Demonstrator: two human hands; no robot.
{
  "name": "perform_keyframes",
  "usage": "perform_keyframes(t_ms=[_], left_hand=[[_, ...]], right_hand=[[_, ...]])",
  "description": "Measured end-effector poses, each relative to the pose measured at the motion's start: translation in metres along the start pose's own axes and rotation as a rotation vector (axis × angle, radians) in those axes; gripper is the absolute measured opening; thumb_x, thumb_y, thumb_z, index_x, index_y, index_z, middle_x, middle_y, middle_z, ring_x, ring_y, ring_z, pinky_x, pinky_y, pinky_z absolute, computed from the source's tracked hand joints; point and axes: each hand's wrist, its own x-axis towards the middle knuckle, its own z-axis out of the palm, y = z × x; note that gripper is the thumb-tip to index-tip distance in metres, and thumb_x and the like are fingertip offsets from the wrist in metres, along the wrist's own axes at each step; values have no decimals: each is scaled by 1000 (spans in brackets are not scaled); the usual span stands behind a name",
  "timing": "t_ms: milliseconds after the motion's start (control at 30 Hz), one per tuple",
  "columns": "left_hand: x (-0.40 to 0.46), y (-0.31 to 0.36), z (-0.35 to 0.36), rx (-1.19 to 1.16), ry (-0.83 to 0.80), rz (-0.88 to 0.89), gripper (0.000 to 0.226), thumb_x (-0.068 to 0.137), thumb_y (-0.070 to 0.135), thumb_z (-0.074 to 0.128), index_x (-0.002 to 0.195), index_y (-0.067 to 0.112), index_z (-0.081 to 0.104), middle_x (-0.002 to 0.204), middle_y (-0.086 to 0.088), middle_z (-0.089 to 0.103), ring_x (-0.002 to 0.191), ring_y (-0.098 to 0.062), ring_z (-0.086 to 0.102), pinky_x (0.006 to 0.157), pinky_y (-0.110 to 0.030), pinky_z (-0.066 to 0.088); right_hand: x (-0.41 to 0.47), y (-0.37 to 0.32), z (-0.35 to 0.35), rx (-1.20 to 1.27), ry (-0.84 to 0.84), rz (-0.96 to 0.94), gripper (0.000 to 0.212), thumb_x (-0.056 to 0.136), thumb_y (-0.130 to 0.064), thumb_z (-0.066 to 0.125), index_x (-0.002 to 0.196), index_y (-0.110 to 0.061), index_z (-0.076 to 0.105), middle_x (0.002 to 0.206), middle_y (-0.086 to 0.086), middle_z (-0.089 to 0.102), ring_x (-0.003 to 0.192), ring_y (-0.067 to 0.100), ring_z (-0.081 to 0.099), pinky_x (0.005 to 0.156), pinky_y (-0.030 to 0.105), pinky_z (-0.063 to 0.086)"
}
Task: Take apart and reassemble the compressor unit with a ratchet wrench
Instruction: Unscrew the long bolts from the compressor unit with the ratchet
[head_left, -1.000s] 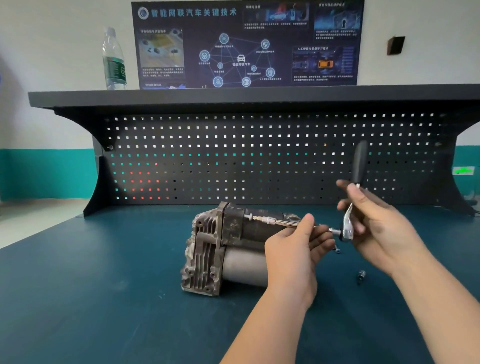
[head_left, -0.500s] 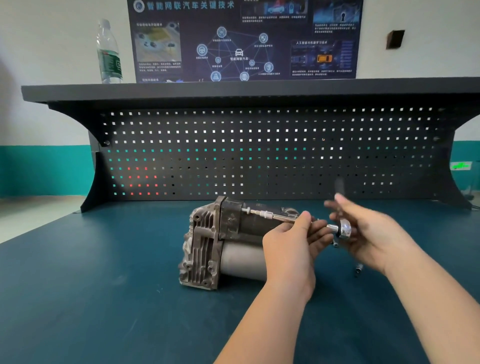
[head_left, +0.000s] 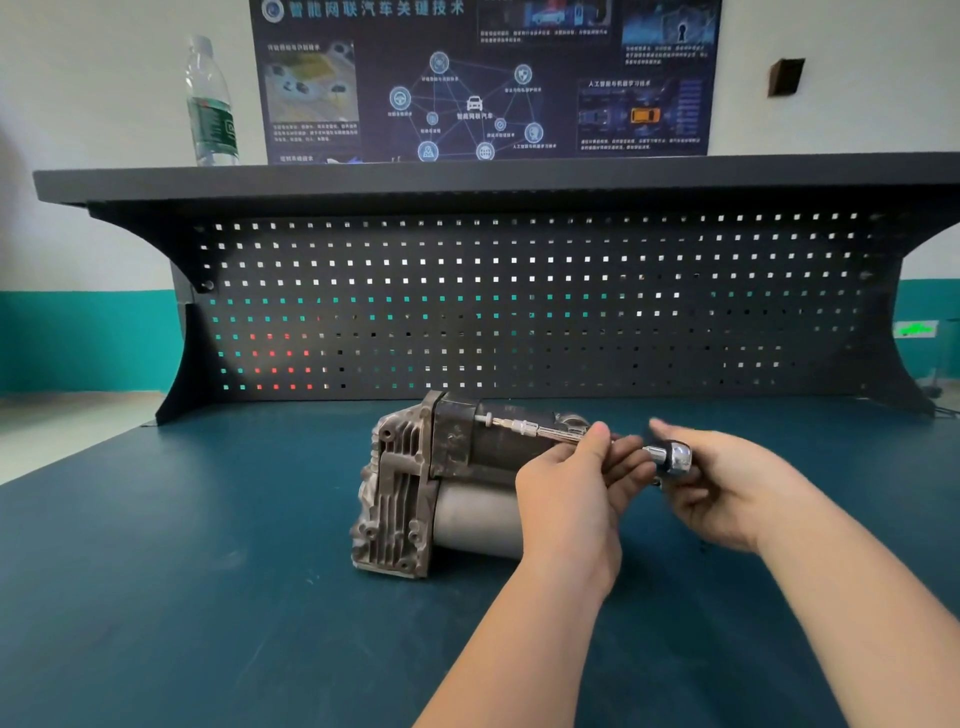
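My left hand (head_left: 569, 491) pinches the chrome ratchet wrench (head_left: 670, 457) extension, running left-right into the grey metal compressor unit (head_left: 415, 488); my right hand (head_left: 727, 483) grips its head. Poster (head_left: 483, 78) writing unreadable.

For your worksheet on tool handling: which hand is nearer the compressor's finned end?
Left. The left hand sits against the compressor; the right hand is farther right, at the ratchet head.

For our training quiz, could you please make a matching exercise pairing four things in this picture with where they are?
Things:
1. water bottle
2. compressor unit
3. ratchet head
4. poster

Places:
A. on the wall behind the shelf
B. on the blue benchtop
C. on the top shelf, left
D. in front of the right hand

Pairs: 1-C, 2-B, 3-D, 4-A
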Motion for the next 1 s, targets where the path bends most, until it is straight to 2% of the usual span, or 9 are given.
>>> perform_keyframes(t_ms=[133,233,333,433,533,633,767,867,1000], left_hand=[[0,1,0,8,-19,6,17,90,8,60,77,-3,59,56,-9,65,48,-16,62,49,-20,52],[1,2,0,24,-27,10,18,91,8,59,76,-3,59,55,-7,64,48,-14,62,50,-20,52],[1,1,0,14,-8,3,17,93,5,54,78,-4,57,54,-8,64,45,-16,62,48,-21,52],[1,1,0,0,3,-3,15,93,2,52,81,-6,55,53,-9,64,44,-17,61,47,-21,52],[1,0,0,-15,-1,-4,15,93,2,51,80,-5,55,53,-10,65,44,-16,61,47,-21,53],[-1,0,0,-14,-9,-2,16,92,3,53,79,-5,57,54,-10,65,45,-16,62,48,-21,53],[-1,3,0,-11,-13,-4,19,90,11,60,77,-3,60,56,-10,65,48,-16,62,48,-20,52],[-2,3,1,-9,-7,-5,20,93,8,55,77,-3,58,55,-9,64,45,-15,61,48,-20,52],[-2,2,2,-29,12,-8,20,93,4,52,76,-5,57,52,-10,64,42,-16,60,45,-20,52]], right_hand=[[-6,-18,-1,-39,-116,-447,15,83,-28,62,82,-17,72,59,-4,61,31,2,34,32,10,25],[-15,-26,-5,-54,-312,-566,17,74,-30,62,81,-24,76,65,-3,63,34,3,37,36,11,28],[-11,-22,-7,-91,-207,-450,18,76,-31,63,81,-18,75,63,-3,63,33,3,36,35,11,26],[-2,-6,-4,-129,-6,-139,15,87,-26,62,84,-11,64,56,-3,61,31,2,34,31,10,23],[1,4,-2,-116,-19,63,15,92,-24,56,81,-14,58,47,-1,55,31,2,34,29,9,21],[2,-6,-3,-87,-22,-193,20,88,-29,61,83,-11,67,54,-3,59,41,6,37,33,12,26],[-9,-21,-6,3,-280,-510,18,75,-31,62,82,-24,77,64,-5,63,36,4,36,39,13,34],[-10,-21,-8,-15,-306,-475,18,74,-32,62,82,-24,77,64,-5,63,36,4,37,40,13,34],[0,-6,-6,-118,-29,-189,19,87,-29,63,83,-12,69,56,-5,62,37,4,36,34,12,27]])
